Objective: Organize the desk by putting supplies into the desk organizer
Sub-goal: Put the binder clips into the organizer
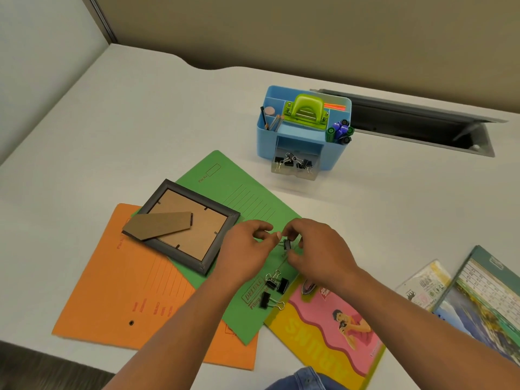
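Judging by the head view, a black binder clip (287,244) is pinched between thumb and fingers of the right hand (315,249) over the green folder (253,198), on the front side of the desk organizer (264,142) and well apart from it. The left hand (244,249) is curled just beside the clip; whether anything is gripped by it cannot be told. The organizer's clear drawer (295,174) is pulled out toward the clip, so a straight carry by the right hand is likely needed; three loose clips (277,282) are seen farther out from the organizer.
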A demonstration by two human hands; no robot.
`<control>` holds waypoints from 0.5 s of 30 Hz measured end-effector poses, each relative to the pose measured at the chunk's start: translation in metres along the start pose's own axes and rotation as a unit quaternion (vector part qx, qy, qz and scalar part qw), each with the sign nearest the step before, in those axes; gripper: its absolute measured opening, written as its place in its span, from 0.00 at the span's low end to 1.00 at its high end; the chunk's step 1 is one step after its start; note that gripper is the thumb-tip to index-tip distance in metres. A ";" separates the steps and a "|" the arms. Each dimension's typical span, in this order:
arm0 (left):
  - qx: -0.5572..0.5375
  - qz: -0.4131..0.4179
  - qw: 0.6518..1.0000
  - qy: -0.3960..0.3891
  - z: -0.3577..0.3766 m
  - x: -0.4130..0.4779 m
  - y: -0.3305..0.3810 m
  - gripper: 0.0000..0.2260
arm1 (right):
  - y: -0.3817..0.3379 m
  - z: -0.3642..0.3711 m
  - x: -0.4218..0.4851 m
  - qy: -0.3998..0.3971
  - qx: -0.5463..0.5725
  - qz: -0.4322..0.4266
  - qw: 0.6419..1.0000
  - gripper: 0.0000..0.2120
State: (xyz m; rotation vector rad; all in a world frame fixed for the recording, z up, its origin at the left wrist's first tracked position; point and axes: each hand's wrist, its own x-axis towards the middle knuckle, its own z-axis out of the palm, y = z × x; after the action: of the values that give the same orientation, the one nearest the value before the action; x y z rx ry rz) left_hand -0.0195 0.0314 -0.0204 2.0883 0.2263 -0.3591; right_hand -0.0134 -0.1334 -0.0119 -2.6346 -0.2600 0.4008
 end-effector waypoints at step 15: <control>-0.139 0.004 0.989 0.047 -0.022 0.076 0.085 0.03 | 0.013 -0.031 0.003 0.115 0.136 0.067 0.982 0.14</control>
State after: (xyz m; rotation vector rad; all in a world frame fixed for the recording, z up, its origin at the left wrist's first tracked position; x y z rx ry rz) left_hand 0.0816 0.0082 0.0327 1.8309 0.3065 -0.2101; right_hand 0.0006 -0.1572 0.0077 -2.4060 0.0467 0.1575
